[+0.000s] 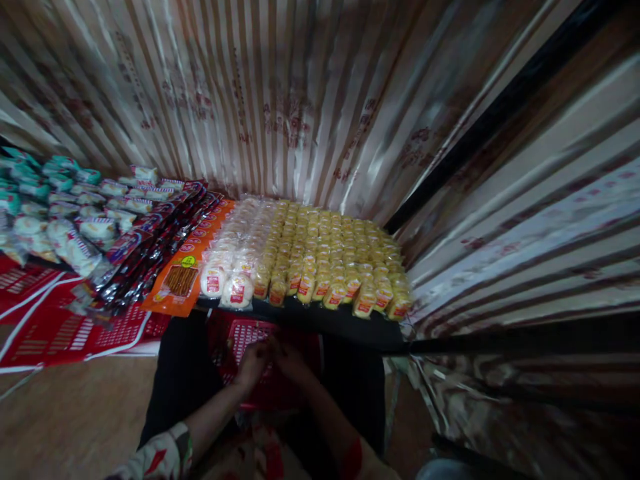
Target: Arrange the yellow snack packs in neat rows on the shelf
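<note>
Both hands meet low in the view, between my knees, above a red plastic basket (250, 328). My left hand (254, 363) is closed, its fingers curled close to the other hand. Beside it my right hand (287, 360) is closed too, fingertips turned inward. It is dark there, and I cannot make out what the fingers hold, if anything. Just beyond the hands, on a dark shelf (320, 323), stand rows of yellow wrapped cakes (333, 260). White wrapped round cakes (235, 267) lie left of these, next to an orange snack packet (190, 257).
Dark shiny packets (155, 247), white striped packets (97, 230) and green packets (60, 170) fill the shelf's left part. Red baskets (90, 333) stand below them. A striped curtain (300, 100) hangs behind, with a black pole (480, 120) slanting at right.
</note>
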Demonstrator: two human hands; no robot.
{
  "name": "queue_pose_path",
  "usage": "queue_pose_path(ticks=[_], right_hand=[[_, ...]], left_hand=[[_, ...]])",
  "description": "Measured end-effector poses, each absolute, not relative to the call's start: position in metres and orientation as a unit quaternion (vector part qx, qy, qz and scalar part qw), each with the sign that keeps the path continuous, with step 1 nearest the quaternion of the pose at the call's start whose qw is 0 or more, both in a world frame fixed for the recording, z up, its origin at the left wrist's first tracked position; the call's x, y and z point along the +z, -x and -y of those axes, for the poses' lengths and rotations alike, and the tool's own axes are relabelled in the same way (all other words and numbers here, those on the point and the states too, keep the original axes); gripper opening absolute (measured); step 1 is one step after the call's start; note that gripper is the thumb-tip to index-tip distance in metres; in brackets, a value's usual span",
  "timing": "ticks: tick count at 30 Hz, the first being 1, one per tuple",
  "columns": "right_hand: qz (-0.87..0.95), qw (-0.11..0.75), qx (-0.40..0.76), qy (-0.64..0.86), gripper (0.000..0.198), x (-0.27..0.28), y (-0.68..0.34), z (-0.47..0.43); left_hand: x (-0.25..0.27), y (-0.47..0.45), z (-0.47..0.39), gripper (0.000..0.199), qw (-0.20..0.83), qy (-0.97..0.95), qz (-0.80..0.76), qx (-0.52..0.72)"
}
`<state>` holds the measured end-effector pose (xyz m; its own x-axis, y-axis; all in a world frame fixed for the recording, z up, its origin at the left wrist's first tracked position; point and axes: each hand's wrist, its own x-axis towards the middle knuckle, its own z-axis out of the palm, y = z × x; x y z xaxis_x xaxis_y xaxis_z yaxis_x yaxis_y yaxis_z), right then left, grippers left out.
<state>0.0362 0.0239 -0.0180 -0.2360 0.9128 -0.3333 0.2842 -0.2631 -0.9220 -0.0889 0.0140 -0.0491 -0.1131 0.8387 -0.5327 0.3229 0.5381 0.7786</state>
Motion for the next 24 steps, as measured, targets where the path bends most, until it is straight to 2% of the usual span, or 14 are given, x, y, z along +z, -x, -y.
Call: queue_pose_path(ticks=[2,4,7,10,12,14,17,19,24], right_hand=[[0.535,0.259,0.567,0.57,0.011,-0.02,-0.049,-0.022],[0.532,0.252,0.561,0.582,0.021,-0.018,-0.06,-0.02],[0.527,0.253,0.554,0.593,0.032,-0.006,-0.071,-0.017],[0.559,0.233,0.544,0.581,0.031,0.014,-0.078,-0.016],[0.601,0.227,0.529,0.555,0.026,0.029,-0.083,-0.016],[0.618,0.248,0.515,0.54,0.028,0.042,-0.086,-0.017],[0.571,0.303,0.525,0.554,0.044,0.052,-0.089,-0.019],[0.525,0.337,0.548,0.557,0.05,0.052,-0.09,-0.019],[0.453,0.428,0.575,0.53,0.043,0.048,-0.091,-0.015]], left_hand=[[-0.039,0.092,-0.011,0.01,0.512,-0.428,-0.693,0.272],[-0.029,0.095,-0.007,0.013,0.504,-0.436,-0.688,0.288],[-0.012,0.097,0.0,0.028,0.497,-0.442,-0.678,0.312],[0.005,0.096,0.003,0.045,0.491,-0.469,-0.637,0.365],[0.013,0.093,0.001,0.044,0.514,-0.49,-0.596,0.375],[0.019,0.088,-0.001,0.035,0.553,-0.484,-0.571,0.366],[0.026,0.08,-0.005,0.029,0.597,-0.42,-0.572,0.374],[0.03,0.075,-0.006,0.032,0.611,-0.377,-0.577,0.39],[0.041,0.063,-0.004,0.042,0.641,-0.338,-0.539,0.43]])
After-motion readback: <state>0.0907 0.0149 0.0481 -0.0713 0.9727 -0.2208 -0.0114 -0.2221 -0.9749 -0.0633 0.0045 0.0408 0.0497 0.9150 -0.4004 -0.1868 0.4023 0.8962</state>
